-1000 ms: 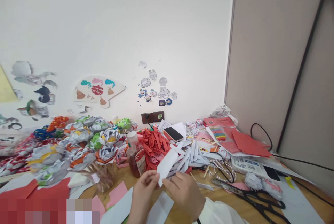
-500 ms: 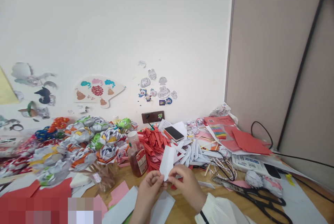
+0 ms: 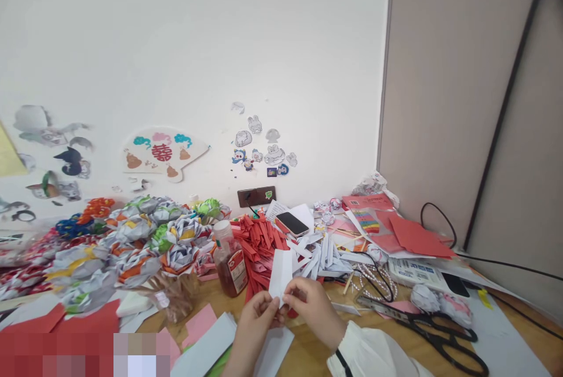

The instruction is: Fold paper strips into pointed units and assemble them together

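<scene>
A white strip of paper, creased lengthwise, stands up between my two hands near the front of the table. My left hand pinches its lower left edge between thumb and fingers. On the other side, my right hand grips the lower right edge the same way. Beneath my hands lies another white paper piece. Just behind the held strip are a heap of folded red paper strips and a pile of folded white strips.
Black-handled scissors lie at the right. A bottle of reddish liquid stands left of my hands, beside a cup of brown sticks. Behind are a phone and many paper flowers. Red sheets lie at the right back.
The held white strip has tilted slightly and its top sits a little lower. Both hands keep their pinch in nearly the same place. The whole view has shifted slightly.
</scene>
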A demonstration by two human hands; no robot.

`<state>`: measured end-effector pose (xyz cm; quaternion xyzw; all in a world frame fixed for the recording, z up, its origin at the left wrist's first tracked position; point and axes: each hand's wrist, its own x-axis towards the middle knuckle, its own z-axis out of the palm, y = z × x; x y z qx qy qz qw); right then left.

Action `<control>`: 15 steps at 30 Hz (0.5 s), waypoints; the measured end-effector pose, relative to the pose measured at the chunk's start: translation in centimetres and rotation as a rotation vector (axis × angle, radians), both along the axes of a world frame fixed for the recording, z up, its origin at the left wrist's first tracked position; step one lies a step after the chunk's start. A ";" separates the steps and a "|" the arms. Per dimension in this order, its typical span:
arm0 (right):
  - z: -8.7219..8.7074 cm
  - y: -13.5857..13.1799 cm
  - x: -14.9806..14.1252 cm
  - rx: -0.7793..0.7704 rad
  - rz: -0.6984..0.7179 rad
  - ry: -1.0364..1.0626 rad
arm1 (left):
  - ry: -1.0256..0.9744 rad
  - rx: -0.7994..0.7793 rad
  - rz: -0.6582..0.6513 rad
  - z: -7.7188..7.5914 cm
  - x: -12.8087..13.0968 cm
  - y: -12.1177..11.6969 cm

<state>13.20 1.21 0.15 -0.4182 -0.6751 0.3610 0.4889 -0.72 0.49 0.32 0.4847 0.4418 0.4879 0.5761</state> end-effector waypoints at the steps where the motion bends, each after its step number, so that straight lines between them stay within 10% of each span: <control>1: 0.1 -0.1 0.0 -0.004 0.007 0.006 | 0.012 0.007 -0.003 -0.1 0.0 0.0; 15: 0.5 -0.1 0.4 0.039 0.005 -0.058 | 0.113 0.002 -0.048 -0.3 0.4 -0.2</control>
